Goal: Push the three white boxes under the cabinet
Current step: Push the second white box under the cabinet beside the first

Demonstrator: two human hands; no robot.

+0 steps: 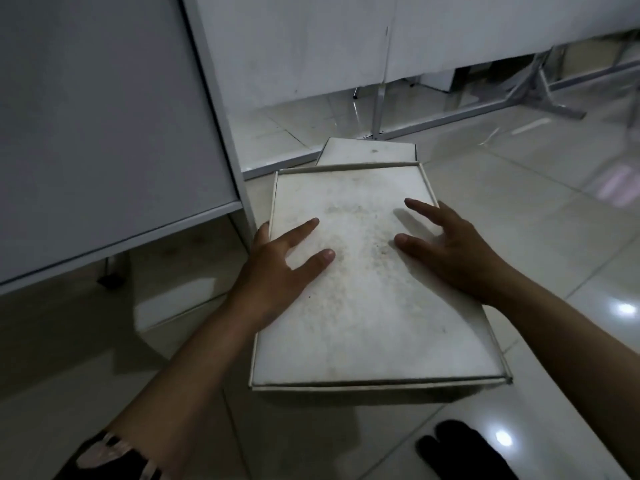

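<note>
A large flat white box [367, 306] with a dusty lid lies on the tiled floor in the middle of the view. Behind it a second white box [367, 152] shows only its far part. My left hand [277, 268] rests on the near box's left edge, thumb on the lid and fingers spread. My right hand [453, 251] lies flat on the lid's right side, fingers apart. The grey cabinet [104, 133] stands at the left, raised on short legs with a dark gap beneath it. A third box is not in view.
A white partition panel [311, 46] stands behind the boxes. Metal table legs and a floor bar [485, 112] run across the back right. A dark foot [464, 452] is at the bottom right. Glossy floor tiles [554, 202] spread to the right.
</note>
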